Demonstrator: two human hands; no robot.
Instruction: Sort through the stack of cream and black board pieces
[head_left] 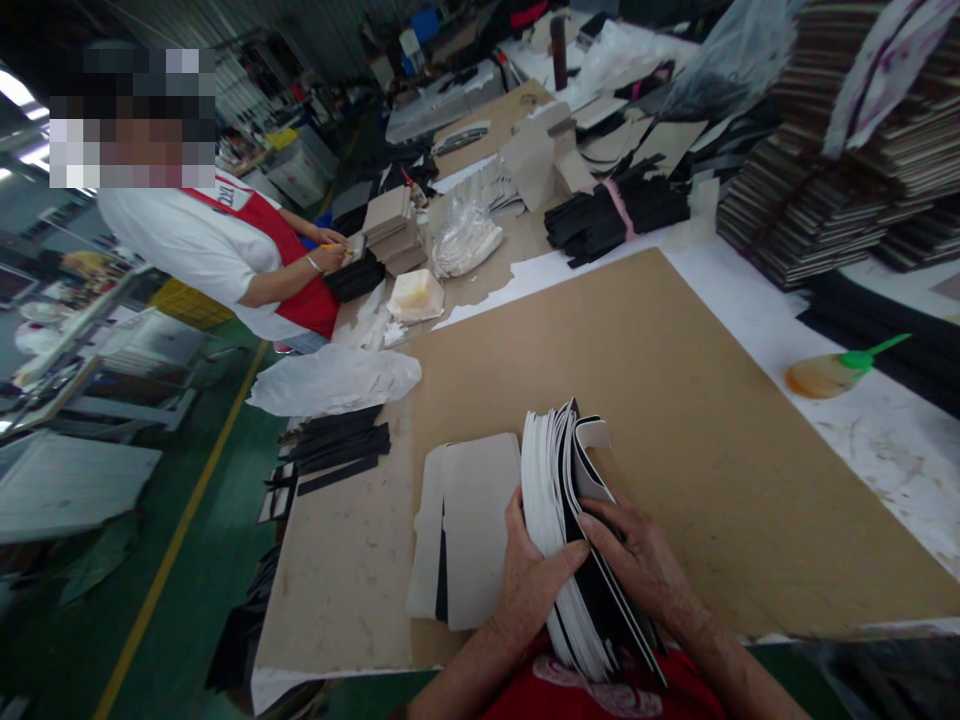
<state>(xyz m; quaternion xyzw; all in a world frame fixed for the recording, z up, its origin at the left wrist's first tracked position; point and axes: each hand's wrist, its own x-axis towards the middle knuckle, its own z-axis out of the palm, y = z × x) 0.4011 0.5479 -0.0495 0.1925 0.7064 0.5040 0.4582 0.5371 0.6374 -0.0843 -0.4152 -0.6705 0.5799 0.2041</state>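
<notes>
Upright on edge at the table's front, close to my body, is a thick stack of thin white-and-black sheets (546, 480), slightly bowed. My left hand (534, 575) wraps its left side, thumb across the black face. On the other side my right hand (634, 550) grips the outer sheets, its thumb near the left one; one outer sheet curls away at the top. Some fingers are hidden behind the sheets. Flat on the table just left of my left hand lie grey-beige panels (480, 510), with a black strip showing between them.
A brown board (675, 400) covers the worktable. To the right are a green-capped glue bottle (829, 374) and tied stacks of panels (810, 200). Black strips (337, 445) and a plastic bag (337, 378) lie left. A co-worker in a red apron (300, 270) handles pieces at the far left edge.
</notes>
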